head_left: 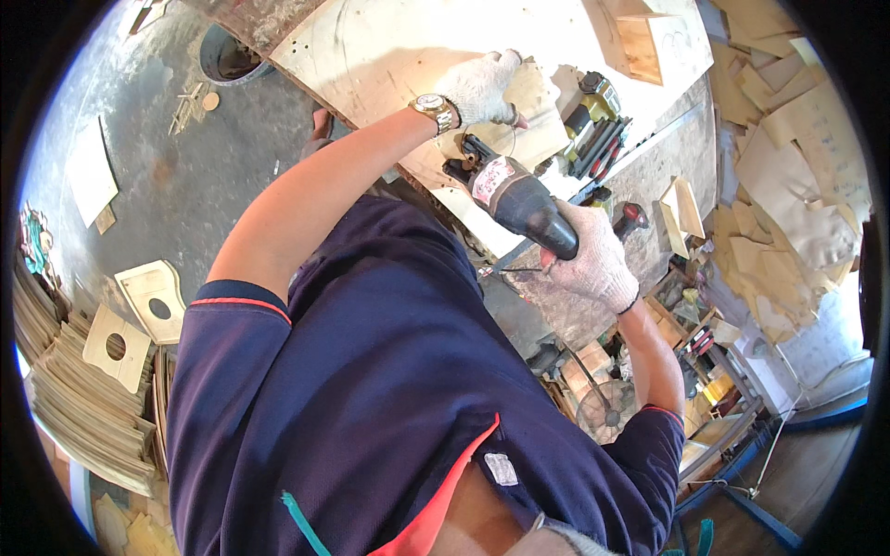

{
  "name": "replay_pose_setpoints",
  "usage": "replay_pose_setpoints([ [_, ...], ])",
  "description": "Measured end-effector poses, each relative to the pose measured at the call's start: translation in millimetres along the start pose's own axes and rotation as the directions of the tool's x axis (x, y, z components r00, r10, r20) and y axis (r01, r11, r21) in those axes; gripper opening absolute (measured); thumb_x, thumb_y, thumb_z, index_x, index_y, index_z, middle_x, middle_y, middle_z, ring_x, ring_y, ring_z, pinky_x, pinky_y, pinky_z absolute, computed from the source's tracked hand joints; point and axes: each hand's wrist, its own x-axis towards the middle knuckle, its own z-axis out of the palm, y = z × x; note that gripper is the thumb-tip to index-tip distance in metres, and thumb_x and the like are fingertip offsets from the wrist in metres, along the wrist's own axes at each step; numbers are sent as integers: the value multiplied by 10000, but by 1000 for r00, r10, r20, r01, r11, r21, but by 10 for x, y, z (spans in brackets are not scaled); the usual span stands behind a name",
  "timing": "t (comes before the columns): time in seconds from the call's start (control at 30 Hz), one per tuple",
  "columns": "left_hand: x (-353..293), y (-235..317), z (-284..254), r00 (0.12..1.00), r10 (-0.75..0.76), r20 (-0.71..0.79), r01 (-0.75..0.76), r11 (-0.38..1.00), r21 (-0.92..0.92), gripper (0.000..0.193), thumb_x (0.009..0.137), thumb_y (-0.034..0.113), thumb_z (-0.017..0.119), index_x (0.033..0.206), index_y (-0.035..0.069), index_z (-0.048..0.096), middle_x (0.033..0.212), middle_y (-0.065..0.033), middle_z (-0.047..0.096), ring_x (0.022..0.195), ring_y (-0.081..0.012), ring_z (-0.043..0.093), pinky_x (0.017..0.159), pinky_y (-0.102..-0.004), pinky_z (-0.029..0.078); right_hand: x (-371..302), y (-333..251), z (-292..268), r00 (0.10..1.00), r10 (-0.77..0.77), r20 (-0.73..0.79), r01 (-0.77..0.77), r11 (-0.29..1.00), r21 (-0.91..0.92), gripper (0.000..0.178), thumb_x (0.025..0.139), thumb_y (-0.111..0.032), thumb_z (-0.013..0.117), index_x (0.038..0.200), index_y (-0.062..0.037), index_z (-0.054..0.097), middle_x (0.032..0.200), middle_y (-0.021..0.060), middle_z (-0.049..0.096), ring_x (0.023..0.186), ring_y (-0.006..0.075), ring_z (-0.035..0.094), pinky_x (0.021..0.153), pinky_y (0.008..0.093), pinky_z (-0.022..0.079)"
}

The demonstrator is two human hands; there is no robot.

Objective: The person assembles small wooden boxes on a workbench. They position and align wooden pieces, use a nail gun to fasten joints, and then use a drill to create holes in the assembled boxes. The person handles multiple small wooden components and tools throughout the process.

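My right hand [593, 255], in a white knit glove, is wrapped round the rear of a black power tool [528, 208]. The tool looks like a jigsaw, with a thick barrel body, a white and red label and dark metal parts at its front. That front end sits at the near edge of a pale plywood piece [542, 137] on the worktable. My left hand [477, 91], gloved too and with a watch at the wrist, rests on the plywood just beyond the tool, its fingers and thumb apart. The tool's working tip is hidden.
A yellow and black tool [591, 107] and several dark hand tools [604, 148] lie right of the plywood. A wooden box piece [640, 48] stands farther back. Stacked plywood [88, 398] is at the left, a bucket [232, 56] at the far left. Wood offcuts [788, 167] cover the right.
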Motion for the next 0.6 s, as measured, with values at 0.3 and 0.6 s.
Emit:
replay_pose_setpoints([
  [0.3,-8,67,-35,999,-44,30,44,999,3,1040,724,596,891,1484,45,444,1396,-244,606,1261,-414,633,1014,-476,534,13,106,13,999,-6,34,7,1000,-25,474,677,-231,741,1052,50,675,847,285,655,860,500,658,765,480,538],
  [0.6,-5,53,-3,998,-62,16,62,998,5,1030,724,598,892,1496,82,446,1428,-225,593,1277,-412,624,1030,-491,525,10,50,12,1000,-21,7,21,1000,-18,423,667,-172,741,1051,-1,697,811,234,670,829,454,673,772,451,536],
])
